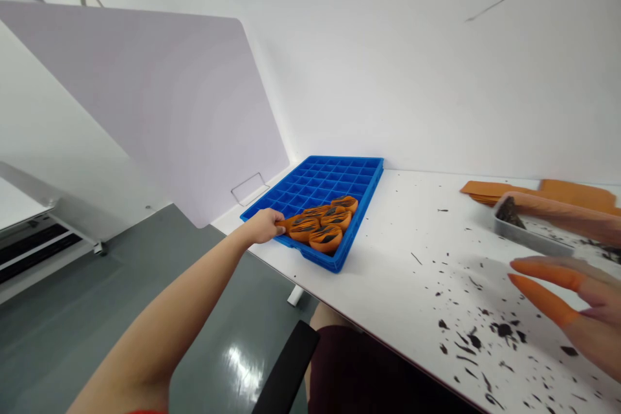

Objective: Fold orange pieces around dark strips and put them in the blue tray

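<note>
No writing shows anywhere. My left hand (264,225) pinches an orange disc (297,225) at the near corner of the blue compartment tray (339,174), where more orange discs sit just beyond my fingers. My right hand (577,304) hovers spread wide, orange finger cots on, above the white table (402,284) flecked with black scraps; past it a clear tub (528,236) holds dark bits

No legible text, label, brand, number or sign anywhere in view: none on blue tray (361,191), orange pieces (324,223), white table (412,272) or partition panel (160,116)
</note>
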Demonstrator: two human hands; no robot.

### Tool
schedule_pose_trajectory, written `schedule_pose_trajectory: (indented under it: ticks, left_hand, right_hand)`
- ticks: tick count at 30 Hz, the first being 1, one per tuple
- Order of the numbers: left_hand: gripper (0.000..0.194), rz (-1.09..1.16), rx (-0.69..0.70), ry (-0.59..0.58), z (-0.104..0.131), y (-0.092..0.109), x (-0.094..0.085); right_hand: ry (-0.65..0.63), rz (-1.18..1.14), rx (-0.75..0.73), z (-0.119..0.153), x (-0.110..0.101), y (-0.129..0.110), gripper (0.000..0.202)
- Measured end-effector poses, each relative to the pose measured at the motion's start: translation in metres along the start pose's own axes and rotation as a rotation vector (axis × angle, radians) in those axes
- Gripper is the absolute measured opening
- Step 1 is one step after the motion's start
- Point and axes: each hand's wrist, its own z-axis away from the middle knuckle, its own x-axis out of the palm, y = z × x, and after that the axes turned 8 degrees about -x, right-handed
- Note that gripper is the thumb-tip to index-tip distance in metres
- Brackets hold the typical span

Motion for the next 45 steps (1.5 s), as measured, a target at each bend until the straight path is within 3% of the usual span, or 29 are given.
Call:
schedule_pose_trajectory:
  ticks: [3, 7, 9, 10, 12, 13, 14, 15, 16, 18, 21, 24, 28, 32, 34, 38, 45]
  left_hand:
    - [0.002, -0.013, 0.004, 0.038, -0.001, -0.001, -0.003]
    - [0.032, 0.013, -0.028, 0.206, 0.002, 0.006, -0.028]
    - [0.037, 0.096, -0.059, 0.439, 0.016, 0.022, -0.039]
    - [0.035, 0.188, -0.055, 0.619, 0.027, 0.035, -0.04]
    - [0.026, 0.383, 0.052, 0.932, 0.056, 0.072, -0.028]
    - [0.022, 0.447, 0.159, 0.998, 0.071, 0.095, -0.016]
    - [0.019, 0.471, 0.294, 0.978, 0.086, 0.119, 0.0]
    - [0.015, 0.468, 0.454, 0.874, 0.098, 0.143, 0.018]
    - [0.013, 0.454, 0.61, 0.705, 0.108, 0.167, 0.037]
    - [0.012, 0.425, 0.772, 0.393, 0.115, 0.208, 0.073]
    - [0.014, 0.416, 0.766, 0.149, 0.091, 0.255, 0.119]
    - [0.017, 0.457, 0.591, 0.097, 0.052, 0.283, 0.15]
    - [0.019, 0.524, 0.443, 0.09, 0.027, 0.282, 0.166]
    - [0.022, 0.549, 0.426, 0.054, 0.031, 0.269, 0.168]
    - [0.024, 0.567, 0.416, 0.039, 0.034, 0.266, 0.167]
    - [0.022, 0.579, 0.446, 0.031, 0.037, 0.268, 0.167]
    - [0.021, 0.574, 0.523, 0.053, 0.041, 0.268, 0.164]
  right_hand:
    - [-0.095, -0.028, 0.032, 0.0, -0.002, -0.005, 0.034]
    - [-0.029, -0.037, 0.012, 0.003, -0.009, -0.017, 0.038]
    - [-0.028, -0.03, 0.015, 0.003, -0.011, -0.021, 0.038]
    - [-0.048, -0.024, -0.002, 0.002, -0.011, -0.021, 0.034]
    - [-0.032, -0.033, -0.107, -0.001, -0.01, -0.022, 0.026]
    - [0.014, -0.045, -0.188, -0.002, -0.009, -0.023, 0.024]
    - [0.106, -0.063, -0.278, -0.002, -0.009, -0.024, 0.024]
    - [0.186, -0.077, -0.358, -0.003, -0.009, -0.026, 0.025]
    - [0.22, -0.096, -0.428, -0.003, -0.009, -0.028, 0.022]
    - [0.214, -0.132, -0.501, -0.004, -0.011, -0.03, 0.018]
    - [0.19, -0.177, -0.469, -0.006, -0.012, -0.029, 0.014]
    - [0.179, -0.222, -0.399, -0.008, -0.012, -0.027, 0.012]
    - [0.184, -0.237, -0.367, -0.007, -0.014, -0.025, 0.013]
    - [0.227, -0.193, -0.345, -0.015, -0.021, -0.016, 0.015]
    - [0.195, -0.108, -0.24, -0.029, -0.026, -0.008, 0.017]
    - [-0.065, 0.207, 0.063, -0.075, -0.034, 0.013, 0.026]
    - [-0.265, 0.419, 0.18, -0.17, -0.039, 0.057, 0.031]
